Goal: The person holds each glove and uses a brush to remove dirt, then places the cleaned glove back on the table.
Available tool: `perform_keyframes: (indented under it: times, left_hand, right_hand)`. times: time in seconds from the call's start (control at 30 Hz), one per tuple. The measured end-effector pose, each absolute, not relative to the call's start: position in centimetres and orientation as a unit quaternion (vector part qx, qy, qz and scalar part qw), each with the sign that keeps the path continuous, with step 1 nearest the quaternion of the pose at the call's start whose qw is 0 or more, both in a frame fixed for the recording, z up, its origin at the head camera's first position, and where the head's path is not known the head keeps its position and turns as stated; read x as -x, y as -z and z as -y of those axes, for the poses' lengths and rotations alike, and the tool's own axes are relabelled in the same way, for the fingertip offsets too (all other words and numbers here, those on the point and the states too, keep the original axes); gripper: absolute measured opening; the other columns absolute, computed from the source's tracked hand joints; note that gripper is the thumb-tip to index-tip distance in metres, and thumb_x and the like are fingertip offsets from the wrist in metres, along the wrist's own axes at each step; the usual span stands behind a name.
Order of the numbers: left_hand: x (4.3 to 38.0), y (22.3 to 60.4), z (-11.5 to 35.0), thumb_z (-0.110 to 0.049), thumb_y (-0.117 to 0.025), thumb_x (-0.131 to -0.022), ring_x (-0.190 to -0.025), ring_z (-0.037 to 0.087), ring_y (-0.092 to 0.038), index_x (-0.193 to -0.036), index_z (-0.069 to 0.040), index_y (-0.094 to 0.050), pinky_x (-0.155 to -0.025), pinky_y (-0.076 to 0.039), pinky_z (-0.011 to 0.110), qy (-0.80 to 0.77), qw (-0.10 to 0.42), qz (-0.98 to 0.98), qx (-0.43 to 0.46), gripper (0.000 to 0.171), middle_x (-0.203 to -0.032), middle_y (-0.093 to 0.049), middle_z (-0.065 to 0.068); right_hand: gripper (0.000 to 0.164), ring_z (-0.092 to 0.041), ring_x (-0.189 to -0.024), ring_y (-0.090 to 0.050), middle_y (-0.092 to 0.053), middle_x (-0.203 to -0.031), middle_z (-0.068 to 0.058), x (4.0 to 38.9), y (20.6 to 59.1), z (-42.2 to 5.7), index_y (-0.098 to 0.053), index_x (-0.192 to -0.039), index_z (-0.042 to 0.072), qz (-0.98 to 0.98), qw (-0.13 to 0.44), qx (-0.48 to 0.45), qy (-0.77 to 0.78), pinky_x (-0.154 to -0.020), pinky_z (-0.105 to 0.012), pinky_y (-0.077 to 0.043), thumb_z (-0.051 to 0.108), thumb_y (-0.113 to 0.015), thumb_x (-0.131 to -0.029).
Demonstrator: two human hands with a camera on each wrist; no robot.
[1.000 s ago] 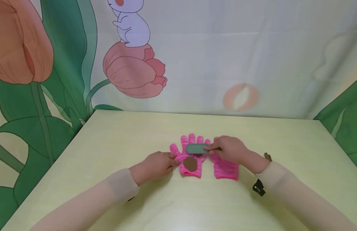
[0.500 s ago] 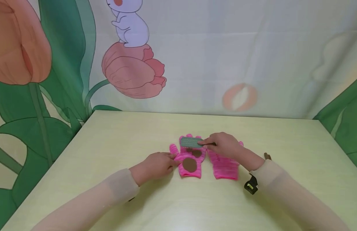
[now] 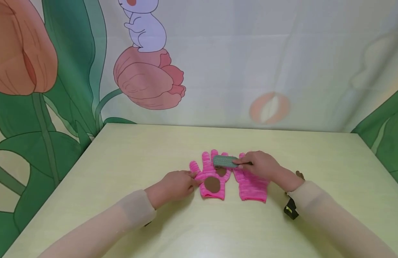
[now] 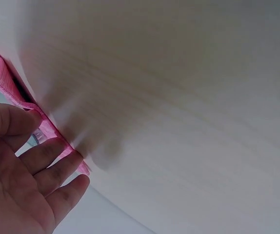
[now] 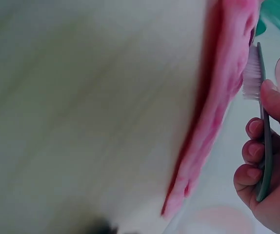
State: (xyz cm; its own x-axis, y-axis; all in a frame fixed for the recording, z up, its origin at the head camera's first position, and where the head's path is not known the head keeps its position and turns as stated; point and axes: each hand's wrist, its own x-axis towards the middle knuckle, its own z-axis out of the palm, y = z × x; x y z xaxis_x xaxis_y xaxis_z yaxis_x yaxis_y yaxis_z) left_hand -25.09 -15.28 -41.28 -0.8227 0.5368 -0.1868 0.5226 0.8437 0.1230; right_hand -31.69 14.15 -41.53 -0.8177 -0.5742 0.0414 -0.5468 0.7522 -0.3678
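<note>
Two pink knitted gloves lie side by side on the table. The left glove has brown round patches on its palm; the right glove is partly hidden under my right hand. That hand grips the handle of a green brush, its head over the fingers of the left glove. In the right wrist view the pale bristles face the pink knit, and the fingers wrap round the handle. My left hand presses its fingertips on the thumb side of the left glove, fingers loosely extended in the left wrist view.
The pale wooden table runs back to a printed curtain with tulips and a white rabbit. A dark strap piece shows at my right wrist.
My right hand swept the brush left and away across the left glove's fingers, then back to the right. The left hand keeps its place on the glove.
</note>
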Motion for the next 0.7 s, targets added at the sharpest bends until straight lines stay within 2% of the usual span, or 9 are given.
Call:
perform_keyframes:
  times: [0.1,0.23,0.33,0.43,0.57,0.67,0.7]
  left_hand:
    - [25.0,41.3,15.3,-0.013,-0.056,-0.101,-0.137,0.033,-0.059,-0.132,-0.013,-0.071,-0.109,-0.053,0.048,-0.032,0.104,-0.954,-0.279,0.034,-0.148,-0.060,0.014]
    - [25.1,41.4,15.4,-0.013,-0.055,-0.102,-0.134,0.034,-0.061,-0.131,-0.013,-0.071,-0.107,-0.054,0.048,-0.029,0.096,-0.953,-0.286,0.034,-0.147,-0.061,0.014]
    - [25.4,41.3,15.3,-0.015,-0.055,-0.102,-0.125,0.034,-0.066,-0.128,-0.013,-0.073,-0.102,-0.057,0.047,-0.033,0.088,-0.953,-0.288,0.031,-0.141,-0.065,0.013]
    - [25.9,41.1,15.1,-0.016,-0.056,-0.102,-0.107,0.032,-0.072,-0.121,-0.011,-0.077,-0.094,-0.060,0.045,-0.043,0.076,-0.953,-0.289,0.029,-0.125,-0.075,0.012]
    - [26.6,40.8,14.3,-0.016,-0.056,-0.102,-0.120,0.032,-0.068,-0.127,-0.011,-0.073,-0.103,-0.057,0.046,-0.032,0.073,-0.953,-0.294,0.030,-0.131,-0.072,0.012]
    - [27.1,40.8,13.7,-0.019,-0.056,-0.103,-0.141,0.032,-0.055,-0.139,-0.014,-0.065,-0.113,-0.050,0.048,-0.009,0.088,-0.950,-0.299,0.037,-0.151,-0.059,0.010]
    - [27.3,40.8,13.6,-0.019,-0.056,-0.103,-0.142,0.032,-0.055,-0.141,-0.015,-0.063,-0.113,-0.050,0.047,-0.007,0.095,-0.949,-0.299,0.038,-0.153,-0.057,0.009]
  right_hand:
    - [0.032,-0.010,-0.071,-0.048,-0.075,-0.098,-0.006,31.7,41.4,-14.6,-0.073,-0.127,0.016,-0.937,0.025,0.300,0.178,-0.062,-0.021,-0.038,0.015,-0.071,-0.095]
    - [0.033,-0.010,-0.064,-0.041,-0.065,-0.080,-0.004,31.5,40.9,-14.2,-0.072,-0.128,0.017,-0.935,0.013,0.295,0.196,-0.057,-0.020,-0.034,0.013,-0.070,-0.095]
    - [0.034,-0.010,-0.061,-0.037,-0.055,-0.071,-0.002,31.3,40.5,-13.9,-0.072,-0.128,0.016,-0.933,0.008,0.286,0.219,-0.055,-0.020,-0.031,0.010,-0.070,-0.095]
    - [0.034,-0.010,-0.063,-0.039,-0.059,-0.074,-0.001,31.1,40.2,-13.8,-0.072,-0.128,0.016,-0.933,0.017,0.286,0.220,-0.056,-0.020,-0.033,0.011,-0.070,-0.095]
    - [0.033,-0.009,-0.066,-0.043,-0.067,-0.083,-0.002,31.0,40.3,-13.7,-0.073,-0.128,0.016,-0.929,0.034,0.298,0.216,-0.059,-0.020,-0.036,0.013,-0.070,-0.095]
    - [0.032,-0.008,-0.066,-0.044,-0.068,-0.084,0.000,31.0,40.5,-13.5,-0.074,-0.127,0.018,-0.927,0.038,0.306,0.215,-0.058,-0.020,-0.036,0.014,-0.070,-0.096]
    - [0.032,-0.008,-0.065,-0.044,-0.068,-0.084,0.000,31.1,40.7,-13.4,-0.074,-0.127,0.019,-0.926,0.040,0.308,0.214,-0.057,-0.020,-0.036,0.014,-0.070,-0.096]
